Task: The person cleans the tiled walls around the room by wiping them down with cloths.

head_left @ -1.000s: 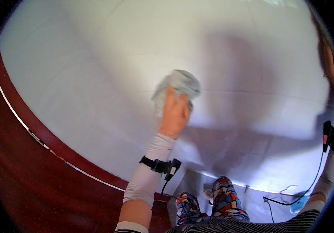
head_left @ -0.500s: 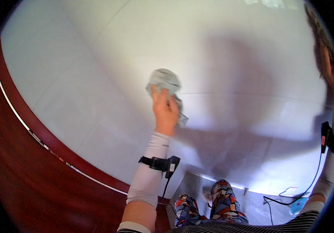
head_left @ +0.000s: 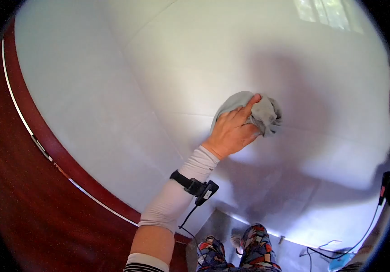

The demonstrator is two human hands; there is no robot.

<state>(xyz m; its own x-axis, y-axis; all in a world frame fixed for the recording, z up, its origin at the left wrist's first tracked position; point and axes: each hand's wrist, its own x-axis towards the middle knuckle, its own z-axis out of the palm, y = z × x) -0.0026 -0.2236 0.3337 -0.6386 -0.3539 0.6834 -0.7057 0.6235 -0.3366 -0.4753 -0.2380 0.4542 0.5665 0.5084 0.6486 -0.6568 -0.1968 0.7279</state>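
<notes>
A crumpled grey cloth [head_left: 266, 114] is pressed against the white tiled wall [head_left: 195, 68] under my left hand [head_left: 234, 131]. The fingers lie over the cloth and are partly bent into its folds, with one finger stretched across the top. A black strapped device [head_left: 197, 187] with a cable sits on my left forearm, over a pale sleeve. At the far right edge, my right forearm carries a similar black device [head_left: 386, 188]. Only a dark, narrow sliver shows where my right hand would be, and its fingers cannot be made out.
A dark red panel [head_left: 27, 195] with a pale strip along it borders the wall on the left. Below are my legs in patterned trousers [head_left: 256, 249] on a grey floor. A black cable [head_left: 326, 250] hangs near a blue object [head_left: 341, 262] at lower right.
My left hand has moved right across the wall with the cloth, which is now bunched differently. The view has shifted, and my right arm shows less at the right edge.
</notes>
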